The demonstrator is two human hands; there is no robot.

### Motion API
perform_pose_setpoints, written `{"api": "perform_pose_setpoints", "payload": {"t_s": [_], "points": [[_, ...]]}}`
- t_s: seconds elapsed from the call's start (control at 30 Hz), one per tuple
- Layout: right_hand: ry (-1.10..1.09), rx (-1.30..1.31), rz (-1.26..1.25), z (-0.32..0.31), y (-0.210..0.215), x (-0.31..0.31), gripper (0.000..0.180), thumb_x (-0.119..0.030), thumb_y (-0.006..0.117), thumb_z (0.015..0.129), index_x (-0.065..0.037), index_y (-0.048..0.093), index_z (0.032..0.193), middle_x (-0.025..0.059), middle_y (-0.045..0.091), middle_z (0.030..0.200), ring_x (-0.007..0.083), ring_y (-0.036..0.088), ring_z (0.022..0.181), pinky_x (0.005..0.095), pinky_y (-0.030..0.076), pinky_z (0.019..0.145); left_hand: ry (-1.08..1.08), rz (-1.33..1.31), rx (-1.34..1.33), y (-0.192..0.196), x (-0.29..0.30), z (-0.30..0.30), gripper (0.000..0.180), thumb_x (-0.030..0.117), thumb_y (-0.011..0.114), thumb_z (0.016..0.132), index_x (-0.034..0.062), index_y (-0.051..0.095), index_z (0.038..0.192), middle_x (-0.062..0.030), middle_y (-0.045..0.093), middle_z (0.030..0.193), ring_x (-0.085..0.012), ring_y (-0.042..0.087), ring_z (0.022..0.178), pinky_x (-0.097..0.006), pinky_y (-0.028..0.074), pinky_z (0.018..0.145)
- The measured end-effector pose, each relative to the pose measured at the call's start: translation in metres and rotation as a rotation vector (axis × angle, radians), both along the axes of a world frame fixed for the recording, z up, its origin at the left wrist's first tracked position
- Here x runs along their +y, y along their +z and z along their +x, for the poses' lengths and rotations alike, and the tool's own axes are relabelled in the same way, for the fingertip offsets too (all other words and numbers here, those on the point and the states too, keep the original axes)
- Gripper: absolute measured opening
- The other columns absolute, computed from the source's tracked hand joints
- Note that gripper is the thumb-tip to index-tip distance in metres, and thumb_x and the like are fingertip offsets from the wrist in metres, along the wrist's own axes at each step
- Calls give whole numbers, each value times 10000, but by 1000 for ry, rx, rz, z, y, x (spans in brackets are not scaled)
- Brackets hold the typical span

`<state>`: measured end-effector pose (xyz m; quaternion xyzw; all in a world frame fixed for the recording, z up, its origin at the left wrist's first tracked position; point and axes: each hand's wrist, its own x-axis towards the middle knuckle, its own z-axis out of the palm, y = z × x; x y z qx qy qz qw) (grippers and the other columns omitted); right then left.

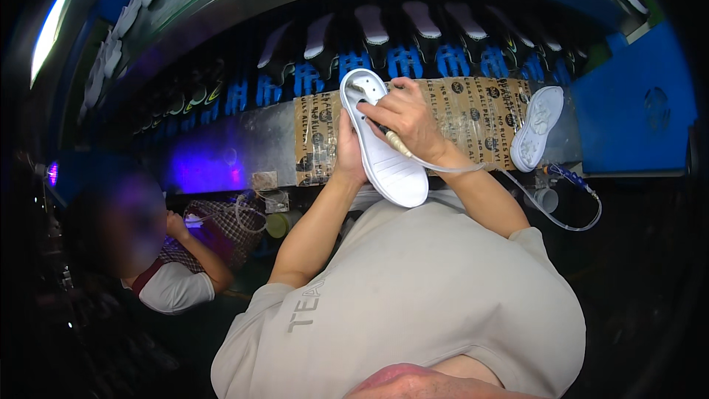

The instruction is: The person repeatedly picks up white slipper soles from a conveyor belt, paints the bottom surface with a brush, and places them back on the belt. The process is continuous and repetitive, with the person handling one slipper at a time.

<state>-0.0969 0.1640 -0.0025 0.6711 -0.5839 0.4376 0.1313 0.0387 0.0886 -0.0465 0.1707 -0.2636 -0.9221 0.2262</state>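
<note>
A white shoe sole (pixel 395 170) is tilted up in front of me, its raised rim and recessed inner face toward me. My left hand (pixel 351 149) is closed on its left edge, with most of the fingers hidden behind it. In my right hand (pixel 408 120) is a pen-like, hose-fed applicator brush (pixel 397 142), its fingers wrapped round the handle. The brush end reaches into the far part of the sole, near some small holes, and its tip is hard to make out. From the handle's back end a clear hose (pixel 546 214) runs off to the right.
A second white sole (pixel 538 129) lies at the right of the cardboard-covered ledge (pixel 316 137). Beyond it, several shoes stand on blue holders (pixel 401 63). A blue panel (pixel 624 114) bounds the right side. Another person (pixel 177 288) works at the left beside purple light.
</note>
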Motion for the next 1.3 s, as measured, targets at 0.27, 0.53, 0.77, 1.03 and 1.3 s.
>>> {"api": "perform_pose_setpoints", "payload": {"t_s": [0.27,0.53,0.77,1.03,1.3], "points": [[127,-171,175,-14,13,8,285,-84,827,807,-124,814,1089,50,773,939,216,683,891,397,459,965,26,48,-24,14,-12,-5,742,647,170,1070,135,434,1538,-149,554,1462,-295,577,1337,-460,519,1114],[229,-141,186,-5,35,19,231,-165,824,834,-140,809,1063,42,753,898,211,677,890,402,439,1014,65,119,151,34,-31,-13,715,654,213,1059,107,544,1381,-196,651,1098,-301,664,989,-444,590,875],[383,-272,390,-3,66,36,223,-207,829,856,-160,822,1074,34,775,943,200,655,891,385,445,946,9,100,269,50,-56,-13,789,741,236,1011,107,523,1382,-154,607,1008,-291,618,928,-476,543,872],[454,-160,410,-5,77,34,253,-203,808,872,-88,803,1097,60,762,900,203,637,793,364,438,813,-170,-54,383,88,-94,-12,872,773,216,994,56,540,1369,-190,635,1017,-307,644,910,-496,572,858],[454,-82,509,-4,96,34,259,-152,830,830,-126,799,1085,24,661,812,213,608,808,351,445,811,-512,-381,161,118,-117,-31,773,622,226,1087,-2,548,1408,-252,702,1062,-350,732,924,-458,626,814]]}}
